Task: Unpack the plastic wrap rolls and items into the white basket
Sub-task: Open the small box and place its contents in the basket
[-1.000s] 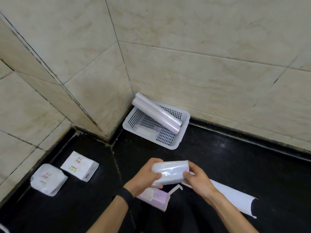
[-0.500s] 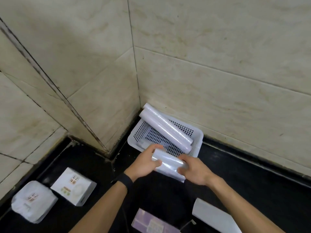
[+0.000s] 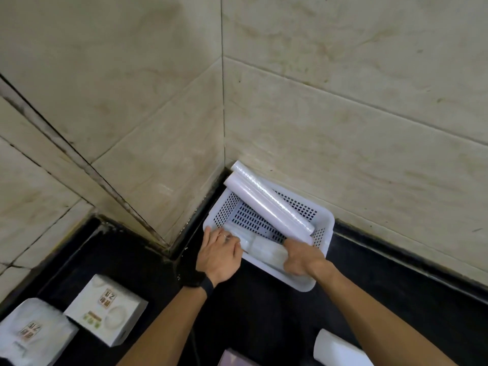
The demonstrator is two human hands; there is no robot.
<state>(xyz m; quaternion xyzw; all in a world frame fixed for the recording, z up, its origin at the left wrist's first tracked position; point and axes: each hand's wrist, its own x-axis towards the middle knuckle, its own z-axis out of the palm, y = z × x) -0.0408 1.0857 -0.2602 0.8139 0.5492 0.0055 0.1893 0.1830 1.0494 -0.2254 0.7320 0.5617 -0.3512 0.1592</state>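
While inside basket (image 3: 323,223), both grips (image 3: 220,253) around roll (image 3: 266,250).

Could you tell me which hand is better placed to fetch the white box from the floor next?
Left, I think. The left hand rests at the basket's near-left corner, on the white box's side; the right hand grips the short roll farther away.

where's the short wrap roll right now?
Head view: the short roll lies low in the white basket along its near wall, between the left hand and right hand, below two long rolls.
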